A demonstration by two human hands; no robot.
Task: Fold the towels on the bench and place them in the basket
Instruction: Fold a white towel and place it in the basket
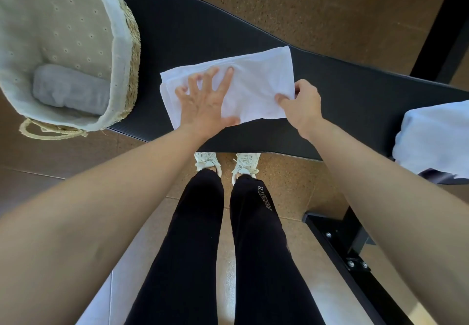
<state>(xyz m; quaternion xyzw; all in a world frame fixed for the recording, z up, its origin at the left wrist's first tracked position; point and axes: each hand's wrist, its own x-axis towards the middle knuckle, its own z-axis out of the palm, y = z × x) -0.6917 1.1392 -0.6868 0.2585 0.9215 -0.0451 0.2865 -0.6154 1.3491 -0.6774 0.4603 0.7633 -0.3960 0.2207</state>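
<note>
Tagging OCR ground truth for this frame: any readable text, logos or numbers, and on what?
One text only: a pale outlined print running down the leg of the black trousers; too stylised and small to read for sure, ending perhaps in "YR".
Towel, basket, bench, shoes: no text visible.

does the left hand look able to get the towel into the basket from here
Probably yes: the basket sits open-topped on the bench just left of the white towel, nothing between. The left hand lies flat on it; the right hand pinches its edge.
</note>
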